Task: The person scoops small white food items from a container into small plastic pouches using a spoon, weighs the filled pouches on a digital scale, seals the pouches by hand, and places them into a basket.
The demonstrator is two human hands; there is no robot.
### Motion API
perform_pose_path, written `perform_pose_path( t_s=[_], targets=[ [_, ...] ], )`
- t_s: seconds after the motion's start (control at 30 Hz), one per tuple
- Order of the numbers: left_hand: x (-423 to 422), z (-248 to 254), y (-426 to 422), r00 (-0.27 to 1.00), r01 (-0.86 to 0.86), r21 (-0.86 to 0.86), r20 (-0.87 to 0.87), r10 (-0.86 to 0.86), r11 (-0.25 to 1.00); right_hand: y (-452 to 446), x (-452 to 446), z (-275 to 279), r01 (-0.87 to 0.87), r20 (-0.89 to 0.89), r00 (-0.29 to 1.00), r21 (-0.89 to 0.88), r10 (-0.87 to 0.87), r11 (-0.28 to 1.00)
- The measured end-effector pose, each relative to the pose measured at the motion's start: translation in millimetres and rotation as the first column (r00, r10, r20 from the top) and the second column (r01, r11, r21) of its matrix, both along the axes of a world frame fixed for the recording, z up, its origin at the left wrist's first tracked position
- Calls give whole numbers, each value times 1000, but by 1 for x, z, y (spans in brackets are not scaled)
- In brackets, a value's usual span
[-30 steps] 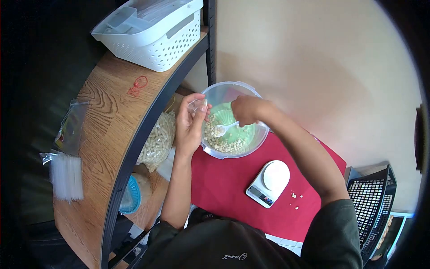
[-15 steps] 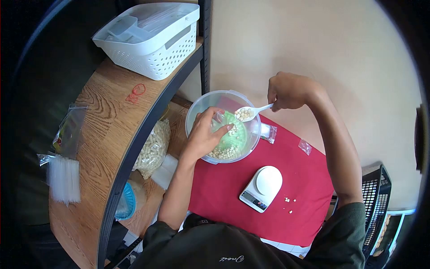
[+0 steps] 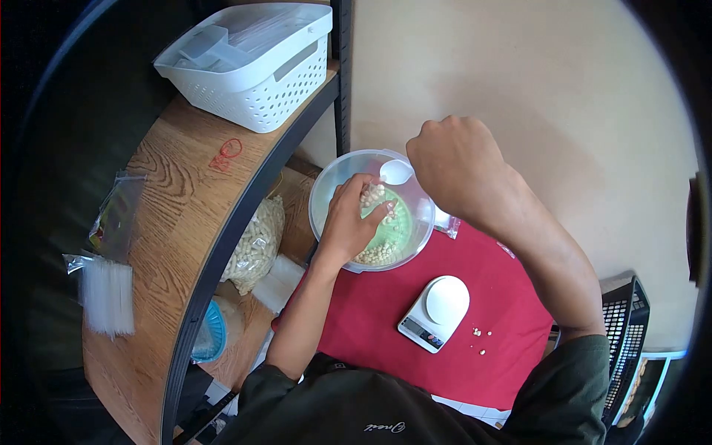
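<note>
My left hand [image 3: 348, 222] is closed round a small clear plastic bag [image 3: 372, 194] with pale nut-like pieces in it, above a round clear tub [image 3: 320, 196]. A white spoon [image 3: 396, 172], tilted at the mouth of the bag, is held in my right hand [image 3: 452, 159], whose fingers are curled with the knuckles up. Inside the tub, more pale pieces [image 3: 380, 254] lie at the near side over a green surface. A white digital scale [image 3: 436, 311] stands on the red cloth [image 3: 371, 326], a few crumbs beside it.
On the wooden shelf [image 3: 170, 245] at left are a white basket [image 3: 259, 93], red rubber bands [image 3: 227, 154] and plastic sleeves [image 3: 108, 297]. Below it sit a bag of pale snacks [image 3: 256, 241] and a blue-lidded container [image 3: 211, 334]. A black crate [image 3: 627, 334] is at right.
The spoon was loaded in the tub, lifted, and is now tipped at the bag with its bowl looking empty. Pieces now show in the bag. My right hand rose rightward, then came back left.
</note>
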State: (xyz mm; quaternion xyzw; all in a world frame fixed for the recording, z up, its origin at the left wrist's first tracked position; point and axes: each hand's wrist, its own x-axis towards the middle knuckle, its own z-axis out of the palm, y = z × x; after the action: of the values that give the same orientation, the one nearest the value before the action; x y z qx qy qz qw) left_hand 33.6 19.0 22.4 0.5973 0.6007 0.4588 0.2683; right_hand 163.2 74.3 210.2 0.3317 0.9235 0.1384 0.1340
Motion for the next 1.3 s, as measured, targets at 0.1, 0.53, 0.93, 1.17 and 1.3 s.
perform_pose_path(
  t_s=[0.1, 0.53, 0.93, 1.17, 1.3],
  targets=[
    [-5, -8, 1, 973, 20, 48, 228, -30, 999, 2, 3, -5, 76, -61, 995, 21, -75, 997],
    [-27, 2, -17, 531, 431, 203, 731, -429, 879, 15, -9, -152, 44, 138, 990, -392, 12, 919],
    [6, 31, -43, 591, 437, 138, 701, -399, 889, -40, 34, -70, -287, -669, 570, -706, -477, 648],
    [22, 17, -79, 676, 212, 84, 707, -208, 974, -67, 88, -81, -233, -724, 349, -682, -595, 694],
    [6, -1, -110, 723, 119, 24, 684, -103, 993, -87, 123, -92, -149, -715, 304, -689, -630, 709]
  ],
)
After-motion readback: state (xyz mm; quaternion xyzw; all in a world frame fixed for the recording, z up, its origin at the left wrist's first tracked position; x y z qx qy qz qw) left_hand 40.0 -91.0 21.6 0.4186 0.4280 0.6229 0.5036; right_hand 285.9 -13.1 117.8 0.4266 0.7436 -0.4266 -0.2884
